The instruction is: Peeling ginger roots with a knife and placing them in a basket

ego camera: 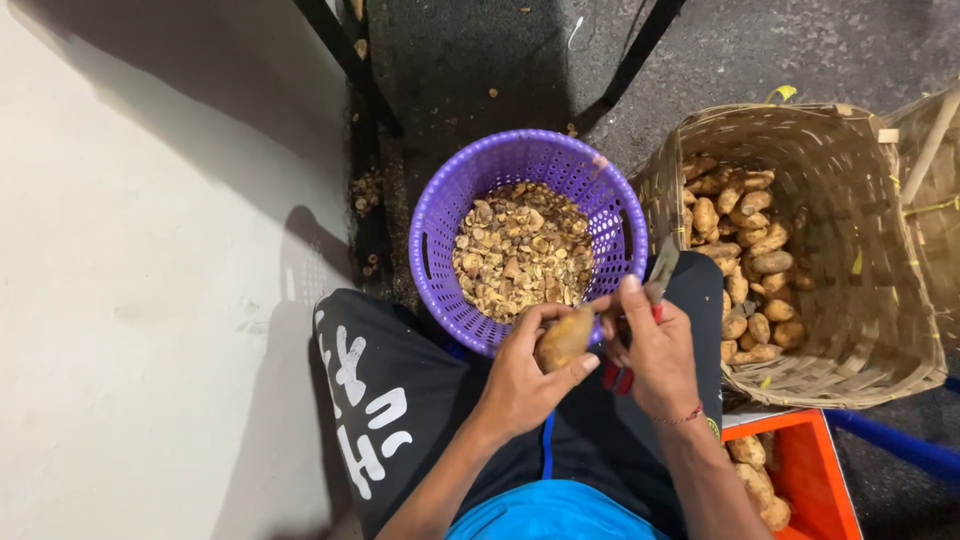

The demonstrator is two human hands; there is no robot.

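Head view: left hand (pixel 520 375) clamped on potato (pixel 565 338), over purple basket (pixel 440 225) rim. Right hand (pixel 655 350) closed round knife (pixel 660 272), touching potato. Woven basket (pixel 860 330) tight on right; open floor left.

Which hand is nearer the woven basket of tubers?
Right. The right hand, gripping a knife, sits just beside the woven basket; the left hand, holding a tuber, is farther, by the purple basket.

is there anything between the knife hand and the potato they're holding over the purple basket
Nothing visible does. The left hand holds the potato over the near rim of the purple basket, and the right hand, holding a knife, sits right beside it with only a small open gap.
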